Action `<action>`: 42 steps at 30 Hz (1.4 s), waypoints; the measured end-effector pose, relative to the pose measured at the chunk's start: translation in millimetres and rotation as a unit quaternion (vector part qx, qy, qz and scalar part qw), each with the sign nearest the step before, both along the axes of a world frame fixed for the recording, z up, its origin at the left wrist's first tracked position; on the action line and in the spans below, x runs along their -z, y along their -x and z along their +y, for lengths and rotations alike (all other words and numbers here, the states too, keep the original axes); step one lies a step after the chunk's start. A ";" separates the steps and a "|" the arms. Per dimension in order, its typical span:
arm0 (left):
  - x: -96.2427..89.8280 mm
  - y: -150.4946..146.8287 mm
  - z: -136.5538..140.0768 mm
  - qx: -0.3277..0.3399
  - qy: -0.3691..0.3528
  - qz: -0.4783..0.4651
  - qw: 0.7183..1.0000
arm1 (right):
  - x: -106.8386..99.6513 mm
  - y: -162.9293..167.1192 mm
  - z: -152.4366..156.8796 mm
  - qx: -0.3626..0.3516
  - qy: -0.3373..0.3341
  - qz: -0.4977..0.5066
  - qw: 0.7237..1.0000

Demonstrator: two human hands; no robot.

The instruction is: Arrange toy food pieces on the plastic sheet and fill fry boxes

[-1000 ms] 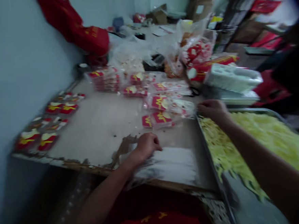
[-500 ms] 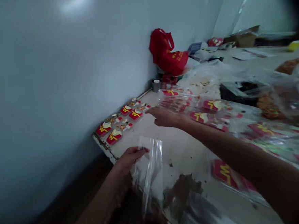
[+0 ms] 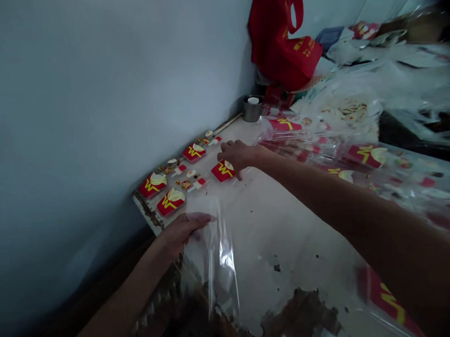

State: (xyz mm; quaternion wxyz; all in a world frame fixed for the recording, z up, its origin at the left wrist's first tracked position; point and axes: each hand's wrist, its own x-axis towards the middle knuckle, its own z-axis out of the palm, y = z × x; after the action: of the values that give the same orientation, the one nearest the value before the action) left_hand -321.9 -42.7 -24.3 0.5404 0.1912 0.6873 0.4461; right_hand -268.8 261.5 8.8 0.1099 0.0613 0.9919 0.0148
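A clear plastic bag [image 3: 224, 261] hangs from my left hand [image 3: 186, 227], its edge pinched between thumb and fingers over the table's near edge. Further forward, my right hand [image 3: 238, 156] grips a flat red piece [image 3: 223, 171] shaped like a carton of fries, with a yellow zigzag mark. The fingers cover its right side. Left of that hand lie similar red pieces [image 3: 171, 201], set in two rows by the wall, with small food-shaped pieces [image 3: 191, 181] beside them.
Packed clear bags [image 3: 366, 156] with red pieces cover the table's right side. A grey cup [image 3: 252, 109] and a red cloth bag [image 3: 281, 41] stand by the wall. The tabletop [image 3: 260, 227] has a worn dark patch [image 3: 300, 317] near its front edge.
My right hand has closed on a red piece and drawn it slightly away from the rows. My left hand still holds the clear bag. The view has shifted closer to the table.
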 end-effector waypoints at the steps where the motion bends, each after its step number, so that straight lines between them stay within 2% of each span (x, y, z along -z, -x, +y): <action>1: -2.6 -2.3 1.8 0.002 0.007 0.001 1.000 | -1.4 -7.2 0.4 0.005 0.013 -0.008 1.000; 6: -13.8 -11.5 3.6 -0.042 -0.006 0.051 0.998 | -2.3 -47.5 -6.8 0.088 0.122 -0.011 0.989; 10: -21.3 -21.6 -2.3 -0.045 -0.029 0.126 0.991 | -20.6 -95.6 -26.8 0.132 0.137 0.059 0.980; 12: -24.8 -29.4 -4.8 -0.035 -0.036 0.164 0.985 | -41.6 -125.4 -43.4 0.140 0.112 0.114 0.977; 16: -34.4 -50.2 -5.2 0.014 -0.076 0.205 0.976 | -88.3 -183.8 -86.3 0.099 0.018 0.181 0.978; 18: -41.0 -62.2 -3.9 0.039 -0.079 0.220 0.971 | -102.7 -207.2 -107.0 0.096 -0.029 0.182 0.978; 20: -47.8 -73.5 -3.2 0.068 -0.075 0.232 0.967 | -108.1 -226.6 -123.0 0.112 -0.068 0.185 0.974; 23: -55.2 -86.5 -4.7 0.120 -0.087 0.232 0.961 | -104.0 -250.8 -137.2 0.143 -0.099 0.202 0.964; 29: -59.8 -101.7 -10.1 0.180 -0.088 0.239 0.950 | -90.4 -286.7 -156.4 0.158 -0.098 0.213 0.959; 37: -66.0 -118.5 3.6 0.272 -0.045 0.230 0.933 | -75.8 -296.1 -187.5 0.180 -0.084 0.230 0.953; 39: -65.3 -116.9 10.2 0.264 -0.050 0.197 0.943 | -70.5 -297.5 -190.3 0.180 -0.070 0.234 0.953; 42: -59.7 -110.8 19.5 0.217 -0.062 0.136 0.965 | -63.6 -304.0 -188.5 0.169 -0.056 0.218 0.960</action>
State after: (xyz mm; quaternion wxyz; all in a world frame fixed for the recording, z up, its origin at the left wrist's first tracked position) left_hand -211.0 -23.2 35.4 0.5128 0.4277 0.6676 0.3293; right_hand 35.2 73.0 72.3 -0.1113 0.2356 0.9647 0.0378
